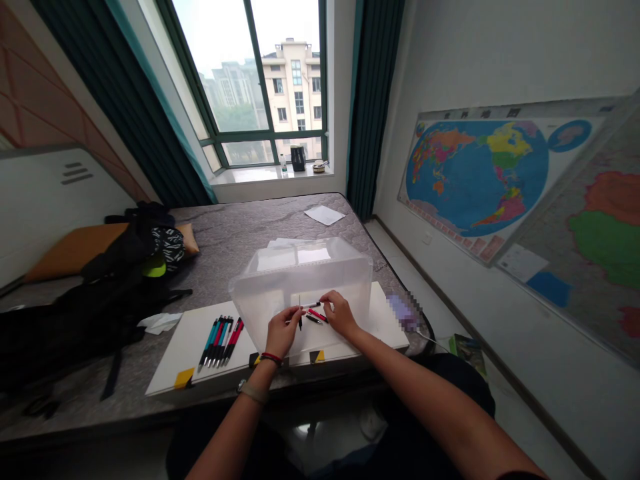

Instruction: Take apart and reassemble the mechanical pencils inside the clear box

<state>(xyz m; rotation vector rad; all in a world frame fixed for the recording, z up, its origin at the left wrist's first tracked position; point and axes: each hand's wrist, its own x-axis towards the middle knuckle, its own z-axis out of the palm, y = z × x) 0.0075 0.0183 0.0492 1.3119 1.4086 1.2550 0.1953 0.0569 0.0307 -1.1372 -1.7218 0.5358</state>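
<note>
- Left hand (281, 331) and right hand (341, 313) pinch opposite ends of one pen (311, 305), its long axis running left-right between them.
- Red pen (318, 315) lies just beneath.
- Clear plastic bin (300, 280) stands just behind, on the white board (185, 343).
- Pen row (221, 341) rests left, nearer the left hand.

— What's being held there?
— A slim pen with a white barrel and black tip (313, 305), lying level, pinched at both ends, just above the white board's (190, 340) near edge.
— Anything under it?
— A red-and-black pen (317, 315), slanted on the board.
</note>
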